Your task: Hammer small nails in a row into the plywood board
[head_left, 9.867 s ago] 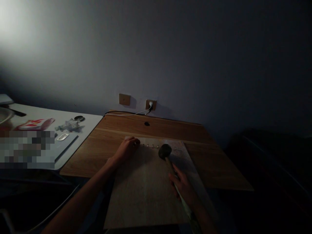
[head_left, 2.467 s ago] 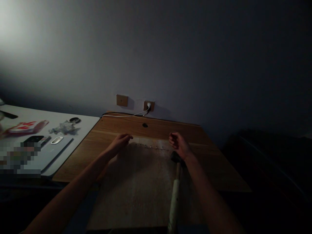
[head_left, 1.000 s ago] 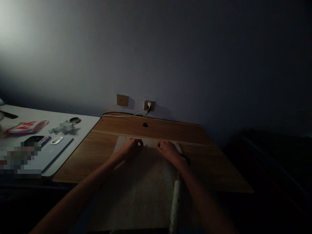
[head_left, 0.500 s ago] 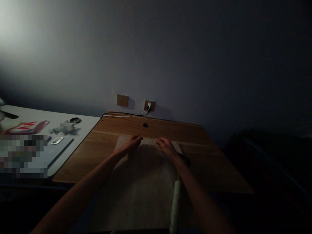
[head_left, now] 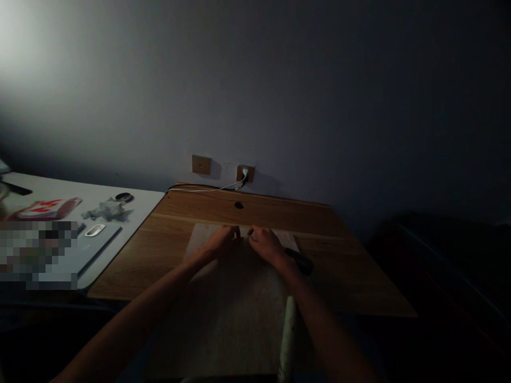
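- While both forearms reach in over the pale flat board [head_left: 231, 324], left hand [head_left: 223, 240] and right hand [head_left: 264, 243] nearly meet near its far edge.
- Left: fingers curled, thumb and index bent toward each other, narrow gap. Can't tell if anything small is pinched.
- Right: same curl, fingertips facing the left's, narrow. Contents hidden too.
- Board: straight-edged, matte, faint wood grain, lies on the brown wooden table [head_left: 339, 255], near end sticking out past the table's front edge.
- Mallet [head_left: 287, 340]: lying at the board's right side, no hand on it. Dark blunt head, pale scuffed round handle; right forearm crosses above and hides the neck.
- Table: smooth, banded grain, dark oval hole [head_left: 238, 205] toward the back.
- Wall [head_left: 319, 106]: plain matte, two square tan plates, white plug [head_left: 245, 173] in the right one, thin white cable [head_left: 211, 189] trailing left.
- White table [head_left: 147, 199] at left: crumpled translucent plastic [head_left: 107, 210], red-and-white glossy pack [head_left: 48, 209], flat grey slab [head_left: 98, 251]. Part of it is pixelated.
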The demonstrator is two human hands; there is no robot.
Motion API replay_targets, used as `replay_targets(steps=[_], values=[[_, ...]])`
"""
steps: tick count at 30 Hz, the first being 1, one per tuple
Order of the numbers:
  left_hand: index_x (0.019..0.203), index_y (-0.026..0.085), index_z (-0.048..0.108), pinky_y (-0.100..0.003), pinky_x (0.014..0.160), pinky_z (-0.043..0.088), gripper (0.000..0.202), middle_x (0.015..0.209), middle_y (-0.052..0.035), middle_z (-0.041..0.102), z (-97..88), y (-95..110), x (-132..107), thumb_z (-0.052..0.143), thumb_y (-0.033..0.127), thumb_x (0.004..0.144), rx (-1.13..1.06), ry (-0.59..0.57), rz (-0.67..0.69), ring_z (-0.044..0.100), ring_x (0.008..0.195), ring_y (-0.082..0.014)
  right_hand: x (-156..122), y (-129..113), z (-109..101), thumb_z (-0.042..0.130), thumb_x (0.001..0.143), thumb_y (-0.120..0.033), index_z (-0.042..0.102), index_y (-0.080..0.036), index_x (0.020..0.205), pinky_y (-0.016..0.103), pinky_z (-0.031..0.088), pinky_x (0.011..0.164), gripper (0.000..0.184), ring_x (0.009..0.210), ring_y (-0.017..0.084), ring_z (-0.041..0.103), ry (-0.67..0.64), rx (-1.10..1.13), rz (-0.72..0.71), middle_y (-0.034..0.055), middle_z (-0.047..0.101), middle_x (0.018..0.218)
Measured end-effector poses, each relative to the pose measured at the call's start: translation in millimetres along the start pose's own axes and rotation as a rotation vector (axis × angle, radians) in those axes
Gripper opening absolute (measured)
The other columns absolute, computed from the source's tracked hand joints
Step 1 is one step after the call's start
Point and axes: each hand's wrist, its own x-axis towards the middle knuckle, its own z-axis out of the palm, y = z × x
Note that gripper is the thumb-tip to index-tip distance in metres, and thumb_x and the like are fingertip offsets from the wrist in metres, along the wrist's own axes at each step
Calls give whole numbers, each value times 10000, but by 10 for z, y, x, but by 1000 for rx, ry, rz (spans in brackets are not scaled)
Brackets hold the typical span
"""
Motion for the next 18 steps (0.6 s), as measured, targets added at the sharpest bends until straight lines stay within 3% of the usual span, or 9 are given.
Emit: replay_targets(steps=[3, 5, 7, 9, 11, 14, 18], values=[[653, 189, 590, -245, 554, 296, 115, 599, 2, 515, 19, 101, 57, 638, 238, 745, -145, 52, -110, 458, 575, -142, 50, 9, -62, 520, 902, -277, 651, -217, 898, 257, 459, 692, 144, 786, 190, 670, 55, 88, 13, 37, 726, 830], [618, 196, 498, -228, 504, 248, 209, 564, 34, 415, 30, 180, 75, 580, 302, 779, -438, 33, -234, 367, 513, -111, 55, 14, -134, 456, 910, -274, 617, -214, 839, 244, 455, 669, 186, 771, 178, 663, 83, 136, 23, 28, 714, 812], [628, 205, 441, -208, 455, 205, 244, 556, 60, 327, 50, 251, 49, 512, 349, 813, -836, -60, -391, 281, 462, -89, 33, -2, -224, 428, 901, -261, 581, -220, 771, 238, 440, 653, 205, 749, 172, 648, 94, 161, 21, 13, 687, 754], [651, 201, 441, -194, 415, 194, 232, 567, 60, 328, 91, 306, -24, 473, 343, 832, -1181, -148, -538, 276, 440, -79, -5, -59, -312, 429, 892, -253, 556, -225, 717, 237, 411, 629, 218, 708, 166, 623, 83, 163, 2, -2, 652, 690], [670, 184, 483, -188, 402, 271, 216, 596, 27, 414, 156, 350, -121, 468, 304, 849, -1377, -160, -648, 370, 457, -82, -40, -165, -376, 457, 883, -239, 543, -223, 671, 241, 384, 624, 229, 688, 158, 603, 51, 146, -38, -2, 644, 675], [747, 163, 576, -217, 548, 480, 239, 699, -45, 574, 275, 416, -250, 447, 273, 916, -1513, -52, -673, 561, 596, -121, -64, -377, -408, 524, 868, -205, 560, -213, 652, 251, 361, 631, 220, 677, 152, 588, -37, 101, -115, 15, 665, 689], [919, 182, 648, -265, 741, 546, 192, 906, -70, 677, 373, 503, -351, 505, 307, 951, -1581, -30, -547, 661, 826, -162, -81, -623, -410, 588, 870, -191, 638, -199, 725, 251, 381, 675, 154, 735, 161, 621, -174, 56, -211, 36, 714, 768]])
